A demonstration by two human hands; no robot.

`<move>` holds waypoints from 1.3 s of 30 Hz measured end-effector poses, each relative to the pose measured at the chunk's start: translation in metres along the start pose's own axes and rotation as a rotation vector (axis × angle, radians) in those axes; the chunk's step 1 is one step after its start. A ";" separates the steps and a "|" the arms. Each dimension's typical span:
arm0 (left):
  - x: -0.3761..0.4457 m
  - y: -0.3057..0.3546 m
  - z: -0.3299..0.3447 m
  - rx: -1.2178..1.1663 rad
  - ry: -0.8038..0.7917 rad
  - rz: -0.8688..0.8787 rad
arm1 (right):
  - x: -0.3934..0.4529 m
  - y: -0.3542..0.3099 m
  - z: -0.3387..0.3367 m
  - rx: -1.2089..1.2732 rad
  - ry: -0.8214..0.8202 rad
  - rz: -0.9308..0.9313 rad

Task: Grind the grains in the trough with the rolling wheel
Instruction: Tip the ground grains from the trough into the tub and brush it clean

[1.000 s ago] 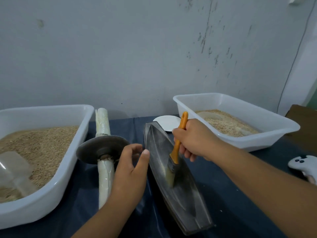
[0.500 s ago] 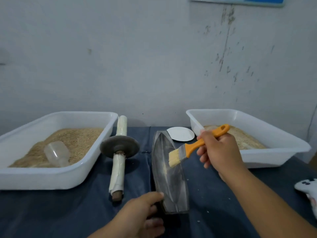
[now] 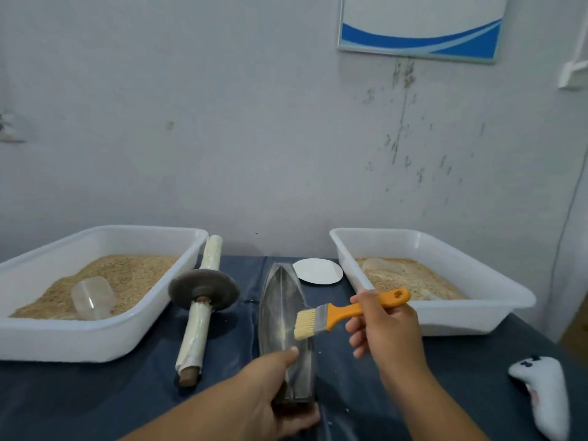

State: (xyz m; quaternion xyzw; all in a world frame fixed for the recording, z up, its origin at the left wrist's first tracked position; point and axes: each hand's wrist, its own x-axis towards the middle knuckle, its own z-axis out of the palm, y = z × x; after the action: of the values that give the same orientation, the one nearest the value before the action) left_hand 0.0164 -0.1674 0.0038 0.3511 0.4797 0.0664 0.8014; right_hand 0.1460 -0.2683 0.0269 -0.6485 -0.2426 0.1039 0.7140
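Note:
The grey metal boat-shaped trough (image 3: 283,310) lies lengthwise in the middle of the dark blue table, dusty inside with no grains visible. My left hand (image 3: 273,393) grips its near end, thumb on the rim. My right hand (image 3: 386,329) holds an orange-handled brush (image 3: 337,313) by the handle, its pale bristles hanging just above the trough's right rim. The rolling wheel (image 3: 203,289), a dark disc on a white-wrapped axle, lies on the table left of the trough, held by no hand.
A white tub (image 3: 79,332) of grain with a clear scoop (image 3: 92,300) stands at left. A second white tub (image 3: 477,313) with ground grain stands at right. A white disc (image 3: 318,271) lies behind the trough. A white controller (image 3: 547,389) lies near the right edge.
The brush came up out of the trough and now hangs over its right rim. My left hand moved from the trough's side to grip its near end. The camera tilted upward.

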 end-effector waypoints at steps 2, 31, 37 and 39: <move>0.001 0.002 0.007 0.095 0.016 0.018 | -0.001 0.001 0.001 0.025 -0.006 0.017; 0.032 0.168 0.115 1.020 0.227 1.105 | 0.096 -0.072 -0.109 -0.093 0.215 -0.383; 0.071 0.162 0.175 0.987 0.079 1.119 | 0.158 -0.051 -0.141 -0.872 0.242 -0.590; 0.082 0.154 0.188 1.014 0.070 1.160 | 0.174 -0.039 -0.150 -0.993 0.242 -0.535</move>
State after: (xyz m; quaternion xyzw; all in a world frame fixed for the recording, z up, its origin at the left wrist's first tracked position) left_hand 0.2485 -0.1100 0.0960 0.8684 0.2157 0.2591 0.3635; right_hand 0.3612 -0.3245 0.0953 -0.8293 -0.3343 -0.2814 0.3483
